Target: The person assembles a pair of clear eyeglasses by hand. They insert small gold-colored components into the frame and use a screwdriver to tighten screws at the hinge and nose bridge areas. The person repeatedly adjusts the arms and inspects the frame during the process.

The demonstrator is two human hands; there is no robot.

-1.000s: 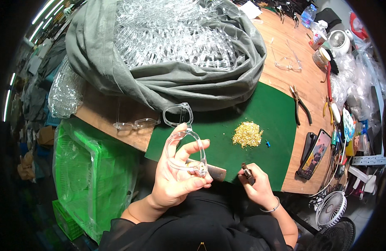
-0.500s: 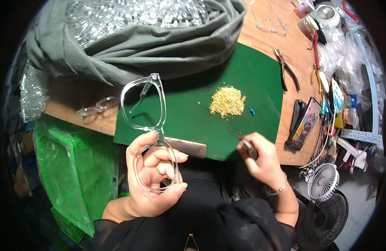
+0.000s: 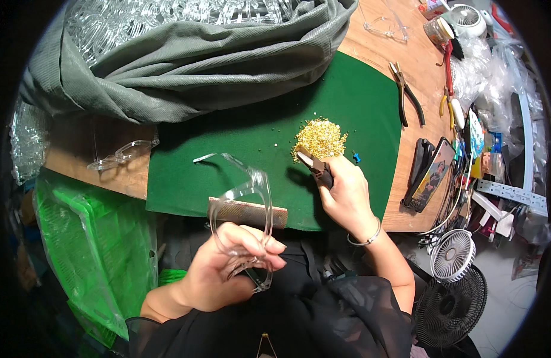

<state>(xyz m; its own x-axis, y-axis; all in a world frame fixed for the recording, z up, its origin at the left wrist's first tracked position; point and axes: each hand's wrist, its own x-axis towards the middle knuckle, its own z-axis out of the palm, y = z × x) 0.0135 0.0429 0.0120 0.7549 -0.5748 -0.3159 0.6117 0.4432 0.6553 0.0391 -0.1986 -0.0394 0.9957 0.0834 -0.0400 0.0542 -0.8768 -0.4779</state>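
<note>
My left hand [image 3: 213, 271] is closed around the lower rim of a clear plastic eyeglass frame [image 3: 268, 200], which is tilted above the front edge of the green mat [image 3: 227, 134]. One of its temples reaches out over the mat. My right hand [image 3: 350, 194] grips a pair of pliers [image 3: 314, 164] whose jaws are at the near-left edge of a heap of tiny gold-coloured metal pieces [image 3: 321, 136]. The handles are mostly hidden in my fingers. A flat, textured metal bar [image 3: 279, 216] lies along the mat's front edge, behind the frame.
A grey cloth sack [image 3: 210, 71] full of clear frames stands at the back left. Another clear frame [image 3: 123, 156] lies on the wood. To the right are a blue push pin [image 3: 357, 158], black-handled pliers [image 3: 408, 95] and a phone [image 3: 433, 173]. Green crates [image 3: 102, 250] are at left.
My right hand has moved forward and left, bringing the pliers to the gold heap. My left hand has tilted the eyeglass frame and lowered it slightly. The view has shifted a little.
</note>
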